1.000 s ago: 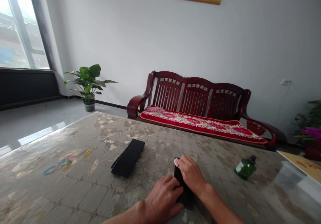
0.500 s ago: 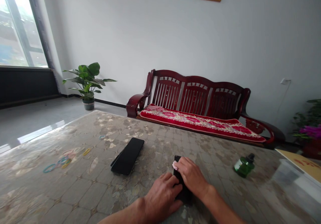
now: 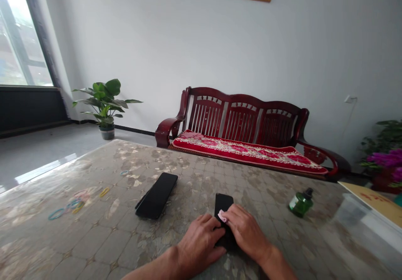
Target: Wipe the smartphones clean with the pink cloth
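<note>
A black smartphone lies flat on the patterned tabletop in front of me, its lower part largely covered by my hands. My left hand grips its left side, fingers curled over the edge. Pinched in the fingers of my right hand is a small wad of pale pink cloth, pressed on the phone's dark face. Left of my hands, another black phone rests on the table, with a thin dark edge of something showing beneath its left side.
Several coloured elastic bands lie at the left. On the right stand a green bottle with a black top and a clear plastic box with a yellowish sheet on it. A red wooden bench stands beyond the table.
My right hand has drawn the pink cloth down the phone toward me, uncovering more of its top end. My left hand stays on the phone. The whole view has shifted slightly.
</note>
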`<state>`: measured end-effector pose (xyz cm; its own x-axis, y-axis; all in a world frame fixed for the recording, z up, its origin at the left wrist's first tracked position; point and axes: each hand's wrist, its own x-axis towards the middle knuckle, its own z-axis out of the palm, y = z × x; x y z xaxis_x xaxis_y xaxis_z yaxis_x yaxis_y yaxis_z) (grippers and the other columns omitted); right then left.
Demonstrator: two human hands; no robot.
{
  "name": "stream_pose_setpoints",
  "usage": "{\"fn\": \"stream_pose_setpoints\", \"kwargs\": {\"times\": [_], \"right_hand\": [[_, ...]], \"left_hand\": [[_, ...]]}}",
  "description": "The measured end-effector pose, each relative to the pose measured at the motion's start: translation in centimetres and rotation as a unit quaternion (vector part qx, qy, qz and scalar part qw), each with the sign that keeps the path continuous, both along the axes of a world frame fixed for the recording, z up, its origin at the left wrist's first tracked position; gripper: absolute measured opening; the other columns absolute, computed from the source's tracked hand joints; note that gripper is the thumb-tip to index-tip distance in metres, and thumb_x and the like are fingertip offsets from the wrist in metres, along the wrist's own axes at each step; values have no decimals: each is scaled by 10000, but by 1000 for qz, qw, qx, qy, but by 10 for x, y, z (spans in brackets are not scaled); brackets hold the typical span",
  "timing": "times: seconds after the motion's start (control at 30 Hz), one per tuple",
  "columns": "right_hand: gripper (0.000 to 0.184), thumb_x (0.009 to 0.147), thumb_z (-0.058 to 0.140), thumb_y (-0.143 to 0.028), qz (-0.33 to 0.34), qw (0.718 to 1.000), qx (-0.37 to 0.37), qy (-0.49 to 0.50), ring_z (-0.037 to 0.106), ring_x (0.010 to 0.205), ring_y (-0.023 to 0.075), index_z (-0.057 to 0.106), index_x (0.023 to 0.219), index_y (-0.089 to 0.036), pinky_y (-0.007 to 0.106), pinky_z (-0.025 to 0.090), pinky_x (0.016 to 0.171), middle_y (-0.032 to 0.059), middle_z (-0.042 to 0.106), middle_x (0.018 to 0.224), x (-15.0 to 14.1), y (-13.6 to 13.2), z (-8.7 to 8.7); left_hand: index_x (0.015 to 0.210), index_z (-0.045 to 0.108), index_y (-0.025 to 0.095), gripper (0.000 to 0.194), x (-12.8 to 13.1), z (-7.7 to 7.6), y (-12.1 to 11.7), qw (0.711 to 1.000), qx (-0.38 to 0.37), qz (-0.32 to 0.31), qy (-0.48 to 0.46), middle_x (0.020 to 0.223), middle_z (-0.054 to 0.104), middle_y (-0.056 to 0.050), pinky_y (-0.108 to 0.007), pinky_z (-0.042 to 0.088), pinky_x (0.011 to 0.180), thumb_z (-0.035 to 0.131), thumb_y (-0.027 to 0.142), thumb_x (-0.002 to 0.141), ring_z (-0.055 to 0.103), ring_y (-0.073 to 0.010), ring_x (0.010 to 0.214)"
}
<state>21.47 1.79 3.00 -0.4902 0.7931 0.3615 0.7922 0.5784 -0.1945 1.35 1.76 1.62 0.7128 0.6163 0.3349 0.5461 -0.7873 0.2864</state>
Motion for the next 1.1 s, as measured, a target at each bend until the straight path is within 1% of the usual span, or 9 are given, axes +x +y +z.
{"fn": "stream_pose_setpoints", "kwargs": {"times": [0.17,0.33,0.47,0.53,0.67,0.73,0.8,0.93,1.1], "right_hand": [[234,1017,410,-190,-71,994,54,61,596,889,189,637,1035,-244,302,467,803,33,618,916,10,16,-21],[264,1038,377,-262,-97,986,78,109,617,873,188,640,1022,-248,299,483,778,38,634,912,10,19,-29],[298,1044,365,-317,-114,978,96,149,634,854,187,650,1012,-234,299,492,774,48,651,908,9,19,-29],[300,1041,372,-324,-126,971,104,175,642,867,186,659,1027,-237,295,496,784,54,661,925,10,20,-28],[289,1025,402,-324,-143,950,127,248,645,939,192,674,1053,-230,296,501,844,69,675,982,17,24,-29],[280,1009,428,-341,-154,937,136,284,644,938,196,680,1036,-221,300,506,849,70,677,976,23,27,-32],[277,992,451,-366,-169,925,137,312,645,913,198,684,1017,-217,301,513,829,68,679,961,28,31,-35],[289,972,474,-404,-186,912,122,344,646,889,204,692,1000,-217,308,515,807,69,683,947,32,35,-38],[296,966,483,-419,-185,908,110,359,646,897,205,701,1002,-222,310,513,817,68,688,949,31,34,-38]], "left_hand": [[1017,685,241,117,-5,0,6,999,-23,9,-34,984,677,-17,-316,473,877,611,251,928,610,-200,924],[1095,666,246,277,-10,3,19,999,-24,32,-16,1012,667,-25,-328,459,907,526,101,906,602,-200,959],[1144,638,230,421,-6,15,33,998,-9,49,44,1073,660,-46,-370,459,934,521,13,802,588,-232,1016],[1173,616,222,473,-1,22,41,997,8,35,73,1136,646,-60,-381,452,958,532,-5,767,575,-242,1065],[1287,541,269,611,13,35,60,985,74,-57,146,1377,515,-82,-442,402,1034,638,25,736,448,-299,1285],[1347,490,309,738,21,40,70,973,81,-105,188,1417,477,-77,-459,385,1054,732,62,694,399,-319,1332],[1373,461,349,780,27,43,77,962,77,-137,224,1429,464,-74,-457,394,1046,777,110,701,391,-320,1342],[1371,453,411,805,34,50,83,950,46,-149,270,1426,463,-65,-444,442,983,806,150,695,433,-320,1309],[1340,489,396,884,31,56,85,956,3,-122,267,1386,489,-80,-505,423,998,874,194,570,413,-381,1312]]}}
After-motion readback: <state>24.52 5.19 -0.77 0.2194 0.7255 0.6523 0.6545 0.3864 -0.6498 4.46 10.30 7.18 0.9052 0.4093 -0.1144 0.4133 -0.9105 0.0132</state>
